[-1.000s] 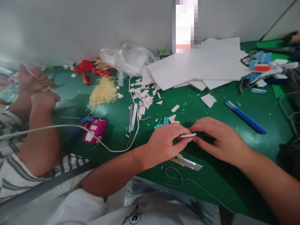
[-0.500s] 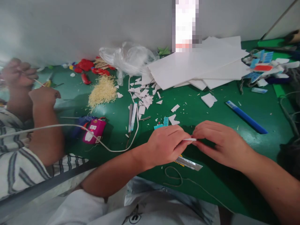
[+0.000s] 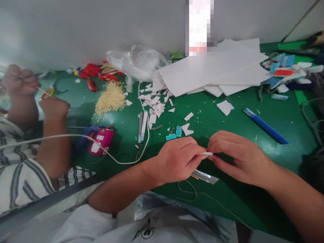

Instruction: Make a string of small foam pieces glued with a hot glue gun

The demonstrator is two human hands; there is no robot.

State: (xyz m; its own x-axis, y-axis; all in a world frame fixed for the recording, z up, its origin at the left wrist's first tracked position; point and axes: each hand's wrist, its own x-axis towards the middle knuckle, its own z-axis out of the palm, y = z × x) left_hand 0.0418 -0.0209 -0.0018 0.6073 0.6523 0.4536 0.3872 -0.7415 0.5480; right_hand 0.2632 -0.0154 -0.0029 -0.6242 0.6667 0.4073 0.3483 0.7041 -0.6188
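Note:
A small, thin white piece of foam board (image 3: 205,154) is pinched between my two hands. My left hand (image 3: 178,158) is closed round its left end, hiding most of it. The fingertips of my right hand (image 3: 234,157) grip the right end. Below my left hand lies a utility knife (image 3: 206,177) with a broad blade and yellow body, partly covered by that hand. Beyond my fingers rest a cut white scrap (image 3: 187,129) and small blue pieces (image 3: 178,131). A blue marker-like stick (image 3: 265,126) lies to the right of my right hand.
White sheets (image 3: 192,74) are stacked at the back, beside a clear plastic bag (image 3: 141,64). White offcuts (image 3: 155,104) and yellow shreds (image 3: 110,99) lie left of centre. A purple box (image 3: 101,141) sits under a white cable (image 3: 126,163). A co-worker's hands (image 3: 54,108) hold a thin stick.
My hands have shifted slightly, and the white piece sits a touch lower with its grip kept. At the left, the co-worker's nearer hand has moved to the right.

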